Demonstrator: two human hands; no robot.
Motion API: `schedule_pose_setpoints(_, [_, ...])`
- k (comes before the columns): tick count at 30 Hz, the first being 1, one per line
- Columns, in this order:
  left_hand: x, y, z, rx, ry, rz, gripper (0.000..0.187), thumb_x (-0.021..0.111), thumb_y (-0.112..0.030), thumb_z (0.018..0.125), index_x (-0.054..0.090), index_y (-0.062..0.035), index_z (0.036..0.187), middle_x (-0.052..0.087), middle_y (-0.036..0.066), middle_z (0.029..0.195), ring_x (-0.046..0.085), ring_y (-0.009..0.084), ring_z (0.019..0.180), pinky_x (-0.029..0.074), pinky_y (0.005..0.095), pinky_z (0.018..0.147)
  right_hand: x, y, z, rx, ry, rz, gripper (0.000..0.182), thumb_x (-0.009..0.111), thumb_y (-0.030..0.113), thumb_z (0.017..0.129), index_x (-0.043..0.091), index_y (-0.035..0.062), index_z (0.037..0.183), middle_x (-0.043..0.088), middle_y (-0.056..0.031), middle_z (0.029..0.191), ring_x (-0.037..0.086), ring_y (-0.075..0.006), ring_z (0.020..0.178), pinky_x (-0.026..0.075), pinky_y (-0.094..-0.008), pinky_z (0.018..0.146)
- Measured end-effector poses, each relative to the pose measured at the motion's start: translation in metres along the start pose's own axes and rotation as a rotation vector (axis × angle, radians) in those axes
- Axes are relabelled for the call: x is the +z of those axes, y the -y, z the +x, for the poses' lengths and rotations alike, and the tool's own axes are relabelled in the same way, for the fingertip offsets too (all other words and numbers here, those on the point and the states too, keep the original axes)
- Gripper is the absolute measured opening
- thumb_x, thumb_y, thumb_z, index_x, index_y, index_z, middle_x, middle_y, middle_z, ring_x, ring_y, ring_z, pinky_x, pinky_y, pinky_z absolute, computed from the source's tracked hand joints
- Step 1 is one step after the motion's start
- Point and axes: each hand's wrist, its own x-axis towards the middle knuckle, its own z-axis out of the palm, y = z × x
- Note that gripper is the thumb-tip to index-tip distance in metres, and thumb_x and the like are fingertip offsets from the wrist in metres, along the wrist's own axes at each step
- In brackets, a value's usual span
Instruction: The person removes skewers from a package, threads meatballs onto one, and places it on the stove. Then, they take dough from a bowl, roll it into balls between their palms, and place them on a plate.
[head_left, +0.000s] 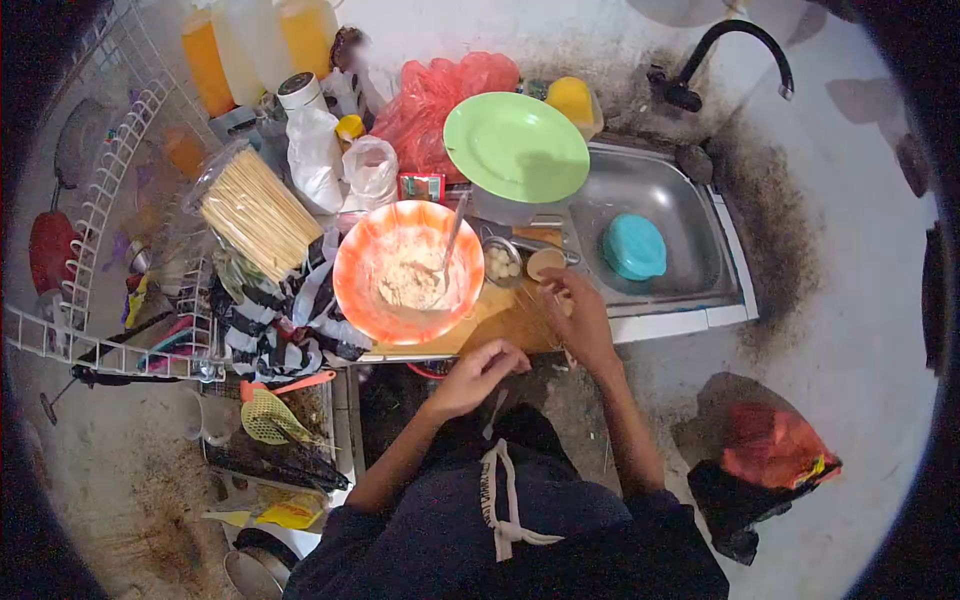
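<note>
My left hand hovers at the front edge of the wooden board, fingers loosely stretched and nothing visible in them. To the right, my right hand is over the board's right end, its fingers bent together around something small and pale that I cannot make out. Thin sticks lie beside those fingers. Just beyond is a round beige piece, and next to it a small metal bowl of whitish balls. An orange-and-white scalloped bowl contains a pale, crumbly mixture with a spoon standing in it.
A steel sink with a turquoise container and black tap is at right. A green plate stands behind the board. Packed wooden skewers, a striped plastic bag and a wire rack crowd the left.
</note>
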Motion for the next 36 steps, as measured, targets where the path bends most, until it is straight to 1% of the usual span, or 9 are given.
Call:
schedule_pose_setpoints(7, [-0.022, -0.067, -0.008, 0.087, -0.020, -0.203, 0.015, 0.049, -0.012, 0.092, 0.054, -0.0012, 0.101, 0.057, 0.005, 0.096, 0.056, 0.0128, 0.093, 0.044, 0.0275, 0.084, 0.004, 0.074, 0.089, -0.284, 0.342, 0.159, 0.022, 0.058, 0.012, 0.082, 0.059, 0.0069, 0.104, 0.061, -0.0119, 0.095, 0.060, -0.0224, 0.088, 0.046, -0.0333, 0.077])
schedule_pose_setpoints(10, [-0.060, -0.094, -0.012, 0.349, -0.486, 0.043, 0.013, 0.056, -0.005, 0.084, 0.055, -0.0027, 0.097, 0.057, 0.005, 0.091, 0.055, 0.0139, 0.084, 0.044, 0.0272, 0.077, 0.027, 0.119, 0.131, -0.623, 0.291, 0.115, 0.023, 0.056, 0.020, 0.083, 0.055, 0.0089, 0.103, 0.057, -0.0121, 0.087, 0.059, -0.0288, 0.081, 0.047, -0.0390, 0.070])
schedule_pose_setpoints(13, [-0.131, -0.118, -0.007, 0.319, -1.065, 0.052, 0.026, 0.057, -0.006, 0.081, 0.051, -0.0020, 0.106, 0.056, 0.005, 0.097, 0.053, 0.0107, 0.091, 0.043, 0.0226, 0.079, 0.081, 0.151, 0.179, -0.775, 0.429, 0.055, 0.037, 0.060, 0.021, 0.080, 0.052, 0.0085, 0.114, 0.059, -0.0143, 0.101, 0.057, -0.0297, 0.093, 0.045, -0.0390, 0.083])
schedule_pose_setpoints(17, [-0.258, -0.091, -0.017, 0.437, -1.293, 0.578, 0.048, 0.065, -0.013, 0.077, 0.042, -0.0032, 0.119, 0.050, 0.014, 0.115, 0.047, 0.0226, 0.109, 0.037, 0.0351, 0.094, 0.171, 0.189, 0.249, -0.949, 0.621, -0.089, 0.039, 0.057, 0.020, 0.079, 0.051, 0.0034, 0.114, 0.055, -0.0193, 0.106, 0.053, -0.0333, 0.102, 0.041, -0.0400, 0.090])
schedule_pose_setpoints(19, [-0.297, -0.067, -0.027, 0.191, -1.394, 0.961, 0.065, 0.070, -0.017, 0.071, 0.038, -0.0042, 0.126, 0.045, 0.018, 0.123, 0.042, 0.0310, 0.115, 0.034, 0.0399, 0.097, 0.206, 0.211, 0.276, -0.985, 0.736, -0.141, 0.039, 0.055, 0.018, 0.080, 0.051, 0.0021, 0.115, 0.054, -0.0200, 0.109, 0.051, -0.0339, 0.104, 0.040, -0.0403, 0.092])
schedule_pose_setpoints(22, [-0.292, -0.054, -0.022, -0.003, -1.215, 1.378, 0.095, 0.079, -0.024, 0.059, 0.027, -0.0081, 0.136, 0.025, 0.023, 0.138, 0.024, 0.0399, 0.128, 0.027, 0.0523, 0.101, 0.278, 0.228, 0.308, -0.966, 0.756, -0.178, 0.038, 0.049, 0.015, 0.081, 0.051, -0.0003, 0.115, 0.052, -0.0206, 0.116, 0.050, -0.0346, 0.106, 0.040, -0.0406, 0.093])
schedule_pose_setpoints(24, [-0.285, -0.055, -0.019, -0.113, -1.180, 1.427, 0.103, 0.081, -0.026, 0.056, 0.022, -0.0099, 0.140, 0.017, 0.025, 0.142, 0.016, 0.0431, 0.132, 0.023, 0.0562, 0.103, 0.320, 0.235, 0.325, -1.031, 0.395, -0.129, 0.038, 0.046, 0.015, 0.081, 0.051, 0.0033, 0.116, 0.051, -0.0194, 0.120, 0.050, -0.0346, 0.107, 0.040, -0.0401, 0.092])
schedule_pose_setpoints(25, [-0.286, -0.055, -0.019, -0.149, -1.083, 1.428, 0.108, 0.082, -0.027, 0.054, 0.020, -0.0112, 0.141, 0.010, 0.024, 0.145, 0.011, 0.0443, 0.133, 0.022, 0.0584, 0.102, 0.313, 0.249, 0.322, -1.039, 0.397, -0.125, 0.038, 0.046, 0.015, 0.081, 0.051, 0.0033, 0.116, 0.051, -0.0194, 0.120, 0.050, -0.0346, 0.107, 0.040, -0.0401, 0.092])
schedule_pose_setpoints(36, [-0.287, -0.049, -0.011, -0.168, -1.020, 1.465, 0.116, 0.084, -0.025, 0.048, 0.017, -0.0115, 0.142, 0.001, 0.022, 0.147, 0.002, 0.0478, 0.133, 0.023, 0.0621, 0.100, 0.354, 0.294, 0.386, -0.821, 0.996, -0.384, 0.028, 0.057, 0.019, 0.071, 0.068, 0.0106, 0.095, 0.068, -0.0074, 0.078, 0.064, -0.0159, 0.069, 0.049, -0.0316, 0.068])
